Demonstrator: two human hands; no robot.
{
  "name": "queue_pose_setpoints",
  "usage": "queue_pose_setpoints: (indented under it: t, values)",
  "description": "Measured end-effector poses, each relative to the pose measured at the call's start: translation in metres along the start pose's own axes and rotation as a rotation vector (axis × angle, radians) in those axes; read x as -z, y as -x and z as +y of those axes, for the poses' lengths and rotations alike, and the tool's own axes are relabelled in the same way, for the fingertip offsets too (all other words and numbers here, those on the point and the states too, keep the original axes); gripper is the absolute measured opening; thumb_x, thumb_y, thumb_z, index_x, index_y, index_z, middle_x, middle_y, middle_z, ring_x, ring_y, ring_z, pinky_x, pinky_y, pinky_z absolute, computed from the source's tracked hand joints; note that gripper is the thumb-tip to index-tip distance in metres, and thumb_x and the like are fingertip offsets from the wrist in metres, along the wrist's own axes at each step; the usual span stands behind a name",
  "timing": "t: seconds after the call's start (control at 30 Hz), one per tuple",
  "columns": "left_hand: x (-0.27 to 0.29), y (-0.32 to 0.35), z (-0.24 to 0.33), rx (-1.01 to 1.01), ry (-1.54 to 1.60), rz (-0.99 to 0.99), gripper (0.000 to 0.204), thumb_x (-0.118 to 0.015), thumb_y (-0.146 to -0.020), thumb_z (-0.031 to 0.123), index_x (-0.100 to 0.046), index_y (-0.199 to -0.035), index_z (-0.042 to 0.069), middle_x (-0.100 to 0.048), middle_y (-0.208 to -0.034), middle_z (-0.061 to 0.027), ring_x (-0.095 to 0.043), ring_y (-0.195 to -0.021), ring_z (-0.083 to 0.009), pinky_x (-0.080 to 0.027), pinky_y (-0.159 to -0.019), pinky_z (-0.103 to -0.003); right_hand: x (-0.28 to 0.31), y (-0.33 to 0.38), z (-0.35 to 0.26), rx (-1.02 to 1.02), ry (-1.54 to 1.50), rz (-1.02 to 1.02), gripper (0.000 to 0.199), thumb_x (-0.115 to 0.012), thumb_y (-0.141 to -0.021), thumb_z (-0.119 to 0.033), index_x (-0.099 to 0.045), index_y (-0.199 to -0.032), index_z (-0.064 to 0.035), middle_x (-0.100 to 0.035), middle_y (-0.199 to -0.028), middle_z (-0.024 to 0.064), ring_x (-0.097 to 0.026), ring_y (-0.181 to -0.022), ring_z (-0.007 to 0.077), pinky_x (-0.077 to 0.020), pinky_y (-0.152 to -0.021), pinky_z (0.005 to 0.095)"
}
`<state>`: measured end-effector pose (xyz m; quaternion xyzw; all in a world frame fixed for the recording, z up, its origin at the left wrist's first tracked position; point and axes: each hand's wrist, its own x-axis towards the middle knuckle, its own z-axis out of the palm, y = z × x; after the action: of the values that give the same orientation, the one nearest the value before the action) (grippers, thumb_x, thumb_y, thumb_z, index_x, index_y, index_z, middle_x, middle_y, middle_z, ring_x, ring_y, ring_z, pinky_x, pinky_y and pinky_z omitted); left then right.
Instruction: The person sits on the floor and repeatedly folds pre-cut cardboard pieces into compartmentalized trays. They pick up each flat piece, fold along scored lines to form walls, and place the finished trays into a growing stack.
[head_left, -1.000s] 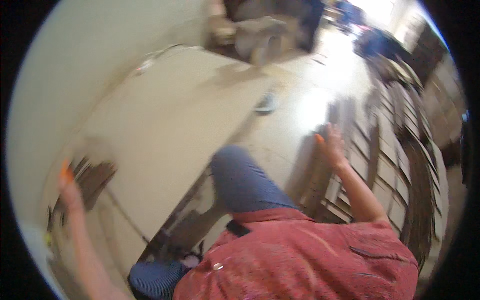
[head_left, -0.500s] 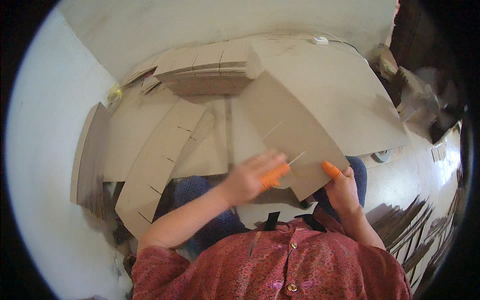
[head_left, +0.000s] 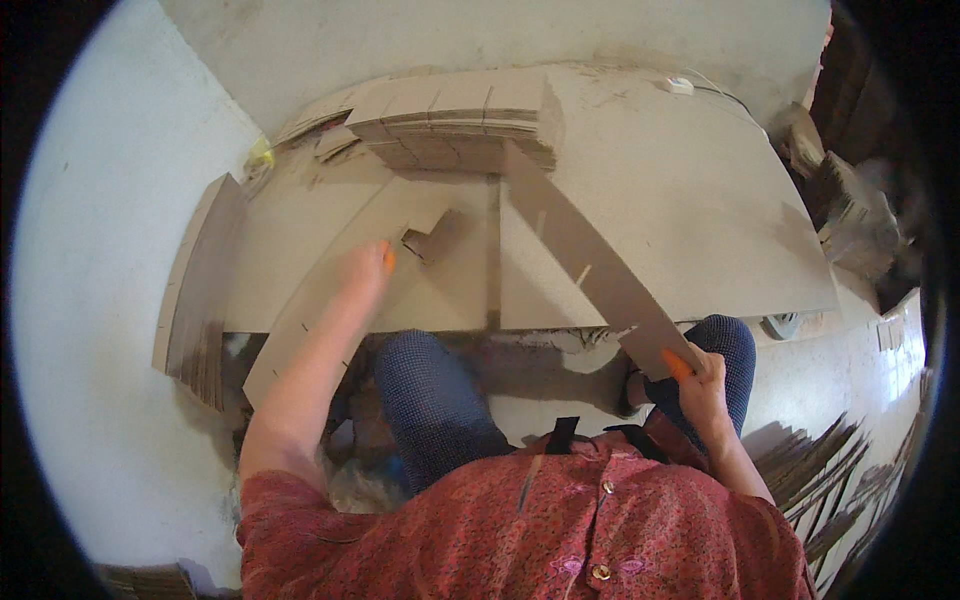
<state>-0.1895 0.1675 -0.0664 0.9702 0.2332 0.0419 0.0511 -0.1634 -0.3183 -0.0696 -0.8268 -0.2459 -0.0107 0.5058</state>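
My right hand [head_left: 703, 388], an orange cover on its thumb, grips the near end of a long brown cardboard strip [head_left: 590, 250]. Pale slots show in this strip, which slants away to the far left with its end by a stack of slotted cardboard strips [head_left: 450, 125]. On the left, my left hand [head_left: 368, 268] is over another cardboard strip [head_left: 275, 365] with dark slits. One orange-covered finger shows; the other fingers are blurred or hidden. Just beyond that hand is a small, dark brown angular piece [head_left: 432, 237], smeared by motion and apart from it.
The low board table [head_left: 680, 220] bears the stack and strips. More cardboard [head_left: 200, 290] stands against the left wall. A white plug box [head_left: 679, 86] with a cable lies at the back. Bundled cardboard [head_left: 855, 215] and dark-edged strips [head_left: 810, 470] are on the right.
My left hand has left the right-hand strip and moved left and away. That strip has tipped to a narrower view, still in my right hand. The small brown piece has appeared.
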Motion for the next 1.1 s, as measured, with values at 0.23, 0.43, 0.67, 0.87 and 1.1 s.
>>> queue_pose_setpoints:
  t: [0.23,0.43,0.67,0.87,1.1]
  values:
    - [0.057,0.042,0.121,-0.296,0.451,-0.214,0.034,-0.059,-0.086,0.014,-0.06,-0.117,0.001,-0.065,-0.105,-0.0221,-0.062,-0.095,-0.0332,-0.047,-0.084,-0.038,-0.008,-0.026,-0.033,0.146,-0.096,0.078,0.009,-0.058,-0.085,0.0,-0.065,-0.091,0.0025,-0.059,-0.064,0.015,-0.051,-0.056,0.0108,-0.0423,-0.053,0.0274]
    - [0.06,0.09,0.195,-0.678,0.276,-0.347,0.031,-0.057,-0.081,0.007,-0.058,-0.111,-0.004,-0.064,-0.092,-0.0185,-0.064,-0.079,-0.0334,-0.052,-0.073,-0.041,-0.008,-0.045,-0.035,0.063,-0.121,-0.042,0.009,-0.06,-0.086,-0.001,-0.065,-0.092,0.0011,-0.059,-0.065,0.0164,-0.046,-0.058,0.0096,-0.0422,-0.055,0.0283]
    - [0.037,0.104,0.214,-0.874,0.216,-0.176,0.023,-0.057,-0.081,0.006,-0.058,-0.102,-0.003,-0.059,-0.075,-0.0158,-0.061,-0.067,-0.028,-0.05,-0.062,-0.037,0.0,-0.041,-0.009,0.064,-0.03,-0.052,0.008,-0.06,-0.086,-0.003,-0.065,-0.092,-0.0007,-0.059,-0.066,0.02,-0.047,-0.057,0.0119,-0.0446,-0.055,0.0319]
    - [0.038,0.091,0.206,-0.45,0.742,-0.564,0.023,-0.06,-0.089,0.005,-0.06,-0.109,-0.005,-0.062,-0.08,-0.0032,-0.051,-0.072,-0.0074,-0.045,-0.063,-0.027,0.001,-0.043,-0.031,-0.024,-0.058,-0.029,0.006,-0.06,-0.086,-0.003,-0.063,-0.089,0.0018,-0.056,-0.066,0.0233,-0.046,-0.056,0.0134,-0.0448,-0.054,0.0331]
    - [0.024,0.081,0.185,-0.467,0.953,-0.578,0.029,-0.062,-0.092,0.015,-0.06,-0.114,-0.004,-0.064,-0.099,-0.0063,-0.057,-0.088,-0.0094,-0.047,-0.079,-0.025,-0.016,-0.046,-0.01,-0.066,0.115,-0.217,0.011,-0.061,-0.087,-0.007,-0.063,-0.092,0.0028,-0.059,-0.068,0.0237,-0.049,-0.055,0.025,-0.0456,-0.058,0.0348]
